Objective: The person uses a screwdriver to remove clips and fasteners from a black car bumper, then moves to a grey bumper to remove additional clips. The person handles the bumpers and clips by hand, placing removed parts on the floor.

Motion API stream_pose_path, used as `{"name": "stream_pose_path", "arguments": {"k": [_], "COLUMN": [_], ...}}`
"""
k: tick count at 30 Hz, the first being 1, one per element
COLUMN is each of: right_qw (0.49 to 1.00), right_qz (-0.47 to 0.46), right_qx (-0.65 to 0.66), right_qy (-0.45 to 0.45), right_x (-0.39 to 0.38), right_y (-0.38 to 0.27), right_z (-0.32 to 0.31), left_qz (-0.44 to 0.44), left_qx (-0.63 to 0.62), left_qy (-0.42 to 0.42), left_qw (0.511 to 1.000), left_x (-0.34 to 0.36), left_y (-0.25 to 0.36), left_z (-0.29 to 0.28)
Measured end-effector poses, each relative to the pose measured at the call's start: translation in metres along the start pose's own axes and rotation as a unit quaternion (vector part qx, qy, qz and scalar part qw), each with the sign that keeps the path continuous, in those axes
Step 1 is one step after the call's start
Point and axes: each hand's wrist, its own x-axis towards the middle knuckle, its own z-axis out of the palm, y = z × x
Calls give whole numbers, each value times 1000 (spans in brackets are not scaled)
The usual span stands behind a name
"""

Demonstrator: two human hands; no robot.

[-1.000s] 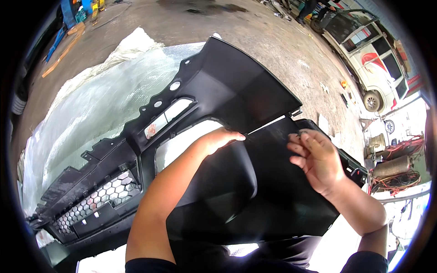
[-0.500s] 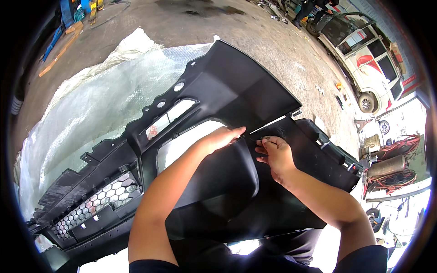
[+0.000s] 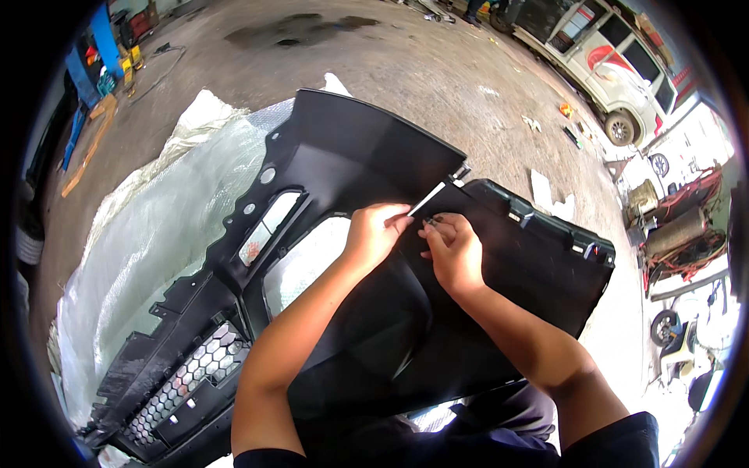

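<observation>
A large black plastic car bumper (image 3: 367, 140) lies in front of me, with a honeycomb grille (image 3: 183, 382) at its lower left. My left hand (image 3: 374, 238) is closed at the bumper's seam, thumb and fingertips meeting on the edge beside a bright narrow gap. Just right of it my right hand (image 3: 452, 249) is closed in a pinch over the smooth black side panel (image 3: 530, 265). Something small and dark seems to show at its fingertips, too small to name. The fingertips of the two hands are a short way apart.
Clear bubble wrap (image 3: 195, 195) lies under the bumper's left side. A white van (image 3: 616, 66) stands at the far right. Cylinders and red hoses (image 3: 690, 226) are at the right edge. A blue lift post (image 3: 103, 35) and a wooden strip (image 3: 90, 152) are far left.
My view has shifted, so the bumper's top corner appears further left. My left hand has curled more tightly at the seam. The right hand stays pinched close by.
</observation>
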Motion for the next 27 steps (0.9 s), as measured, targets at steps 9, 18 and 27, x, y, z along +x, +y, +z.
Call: {"name": "stream_pose_path", "arguments": {"k": [9,18,27], "right_qw": [996,964,949], "right_qz": [-50,118,168], "right_qx": [-37,224,251], "right_qy": [66,78,93], "right_x": [10,10,11], "right_y": [13,13,0], "right_z": [15,29,36], "left_qz": [110,106,141], "left_qx": [120,126,142], "left_qy": [96,97,114], "left_qw": [982,982,973], "left_x": [-5,-6,-4], "left_y": [1,3,-3], "left_z": [20,20,20]}}
